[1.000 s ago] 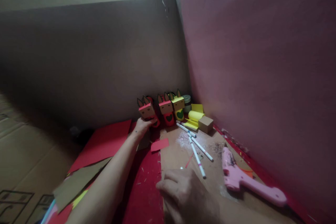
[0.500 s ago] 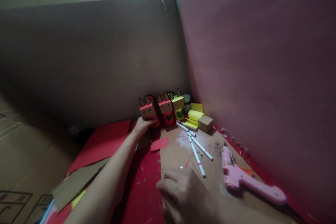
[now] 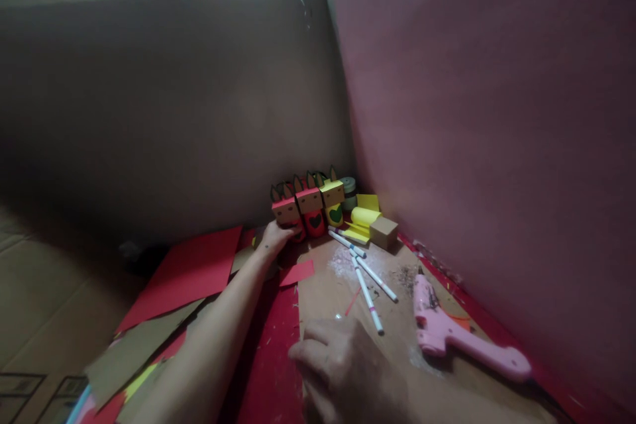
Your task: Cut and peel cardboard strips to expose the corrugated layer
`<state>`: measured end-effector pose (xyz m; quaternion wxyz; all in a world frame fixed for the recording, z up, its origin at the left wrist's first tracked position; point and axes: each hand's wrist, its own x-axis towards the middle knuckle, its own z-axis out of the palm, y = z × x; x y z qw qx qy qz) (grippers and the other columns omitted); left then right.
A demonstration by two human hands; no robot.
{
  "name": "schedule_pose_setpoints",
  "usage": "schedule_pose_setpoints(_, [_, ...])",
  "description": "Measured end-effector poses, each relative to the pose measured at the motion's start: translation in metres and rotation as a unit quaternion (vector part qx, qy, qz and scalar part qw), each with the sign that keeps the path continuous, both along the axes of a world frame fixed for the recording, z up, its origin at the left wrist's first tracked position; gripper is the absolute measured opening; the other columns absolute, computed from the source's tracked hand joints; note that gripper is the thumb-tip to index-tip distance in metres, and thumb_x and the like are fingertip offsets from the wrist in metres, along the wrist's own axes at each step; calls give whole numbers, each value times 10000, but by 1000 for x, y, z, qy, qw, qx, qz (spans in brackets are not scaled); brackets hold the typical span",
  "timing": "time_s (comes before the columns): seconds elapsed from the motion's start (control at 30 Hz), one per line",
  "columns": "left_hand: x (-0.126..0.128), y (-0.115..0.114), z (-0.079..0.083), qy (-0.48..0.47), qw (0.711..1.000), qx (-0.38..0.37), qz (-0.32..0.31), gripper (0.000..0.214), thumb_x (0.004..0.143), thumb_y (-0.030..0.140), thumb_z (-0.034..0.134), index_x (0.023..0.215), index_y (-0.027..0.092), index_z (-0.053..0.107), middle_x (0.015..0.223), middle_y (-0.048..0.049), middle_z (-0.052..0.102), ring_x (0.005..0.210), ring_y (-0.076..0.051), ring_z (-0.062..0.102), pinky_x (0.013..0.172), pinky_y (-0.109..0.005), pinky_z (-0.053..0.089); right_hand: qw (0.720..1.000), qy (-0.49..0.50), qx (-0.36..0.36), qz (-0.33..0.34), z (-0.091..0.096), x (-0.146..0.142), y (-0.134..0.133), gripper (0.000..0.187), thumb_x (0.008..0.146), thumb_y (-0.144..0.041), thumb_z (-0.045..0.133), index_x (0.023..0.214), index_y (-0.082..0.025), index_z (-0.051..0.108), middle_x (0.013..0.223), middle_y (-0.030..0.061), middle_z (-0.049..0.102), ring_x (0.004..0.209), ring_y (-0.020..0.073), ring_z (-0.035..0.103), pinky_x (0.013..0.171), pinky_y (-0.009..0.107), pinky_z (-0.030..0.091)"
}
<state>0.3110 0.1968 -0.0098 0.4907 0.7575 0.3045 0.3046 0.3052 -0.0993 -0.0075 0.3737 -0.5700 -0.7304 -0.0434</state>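
Note:
My left hand (image 3: 278,238) reaches to the back of the table, its fingers closed round the lower body of a red paper figure (image 3: 285,209) with a cardboard box head and pointed ears. This figure stands against a second red figure (image 3: 309,200) with a dark heart on its front. To the right of that is a yellow figure (image 3: 334,195) with a green heart. Near the front, my right hand (image 3: 342,364) rests over the cardboard with curled fingers; whether anything is in them is hidden.
White markers (image 3: 368,295) lie on the cardboard mat (image 3: 318,298). A pink glue gun (image 3: 462,338) lies at the right, by the wall. Behind the markers are a small cardboard box (image 3: 384,232) and rolled yellow paper (image 3: 365,216). Red sheets (image 3: 189,271) and cardboard pieces lie at the left.
The left hand has moved the red figure to the right, up against the middle figure. My right hand keeps its curled pose. The view has shifted slightly.

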Motion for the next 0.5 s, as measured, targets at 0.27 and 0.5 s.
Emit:
schedule_pose_setpoints(0.27, [2,2,-2,-4,1000,0,26,310,854,312,531,1114,145,533,1117,-76,561,947,-205,573,786,-398,497,1000,-8,-9,7,2,1,-1,27,683,-165,509,661,-177,500,682,6,537,606,115,491,511,244,332])
schedule_pose_setpoints(0.5, [6,3,-2,-9,998,17,56,309,850,313,537,1112,150,535,1110,-72,563,944,-205,575,777,-387,499,1000,-8,-4,9,0,1,0,33,680,-158,496,659,-183,502,675,9,536,602,121,482,500,248,321])
